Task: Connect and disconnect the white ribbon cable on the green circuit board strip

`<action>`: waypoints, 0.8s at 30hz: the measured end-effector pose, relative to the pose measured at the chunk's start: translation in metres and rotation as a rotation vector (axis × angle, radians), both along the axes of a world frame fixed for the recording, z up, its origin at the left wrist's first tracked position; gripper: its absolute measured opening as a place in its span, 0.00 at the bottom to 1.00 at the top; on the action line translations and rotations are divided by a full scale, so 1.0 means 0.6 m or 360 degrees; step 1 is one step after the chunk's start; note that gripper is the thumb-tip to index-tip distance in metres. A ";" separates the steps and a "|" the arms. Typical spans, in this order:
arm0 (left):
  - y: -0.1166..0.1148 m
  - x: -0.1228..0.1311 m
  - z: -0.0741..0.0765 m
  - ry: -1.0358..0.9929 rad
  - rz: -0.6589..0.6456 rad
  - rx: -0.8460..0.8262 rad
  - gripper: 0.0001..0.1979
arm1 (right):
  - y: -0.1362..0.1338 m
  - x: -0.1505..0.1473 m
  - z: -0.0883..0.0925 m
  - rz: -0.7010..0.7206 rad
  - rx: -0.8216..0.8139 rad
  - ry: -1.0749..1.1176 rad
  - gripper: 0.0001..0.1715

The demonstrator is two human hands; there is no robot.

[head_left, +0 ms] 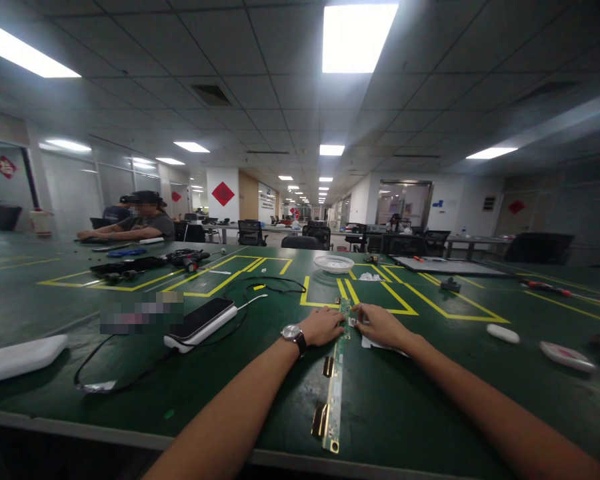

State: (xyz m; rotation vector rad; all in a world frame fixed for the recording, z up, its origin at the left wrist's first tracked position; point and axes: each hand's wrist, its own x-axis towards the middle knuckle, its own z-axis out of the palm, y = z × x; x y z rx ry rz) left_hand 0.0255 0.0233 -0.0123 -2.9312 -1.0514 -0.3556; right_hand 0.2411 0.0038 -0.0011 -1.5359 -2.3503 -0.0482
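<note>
A long, narrow green circuit board [334, 393] lies lengthwise in front of me, with gold-brown flex connectors [320, 419] sticking out from its left side. My left hand [323, 325], with a watch on the wrist, has its fingers closed at the far part of the board's left edge. On the opposite side, my right hand [380, 325] pinches a small white piece [353, 322] close against the board; its kind is too small to make out. Under the right hand, a white sheet [375, 343] is partly hidden.
A white basket [333, 265] stands beyond the board. To the left lie a phone on a white power bank [203, 323] and black cables [275, 280]. White rounded objects [503, 333] lie at right. Another person [147, 220] sits at the far left.
</note>
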 end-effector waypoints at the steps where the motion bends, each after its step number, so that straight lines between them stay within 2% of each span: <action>1: -0.001 0.000 0.000 0.0001 0.0001 -0.0001 0.18 | 0.001 -0.001 -0.001 -0.0010 0.0001 0.0007 0.20; 5: -0.001 0.001 0.001 0.0012 -0.0006 -0.0024 0.18 | 0.004 -0.004 -0.007 -0.0028 0.0022 0.0011 0.19; 9: 0.000 0.001 0.000 0.0020 -0.0012 -0.0046 0.17 | 0.010 0.000 -0.014 0.0080 0.0047 0.0026 0.16; 14: 0.001 0.001 -0.001 0.0029 -0.0033 -0.0061 0.16 | 0.019 0.007 -0.021 0.0220 0.0037 0.0153 0.21; 24: -0.002 -0.004 0.006 0.0046 -0.0026 -0.0107 0.17 | 0.015 -0.001 -0.008 0.0312 0.0012 0.0162 0.14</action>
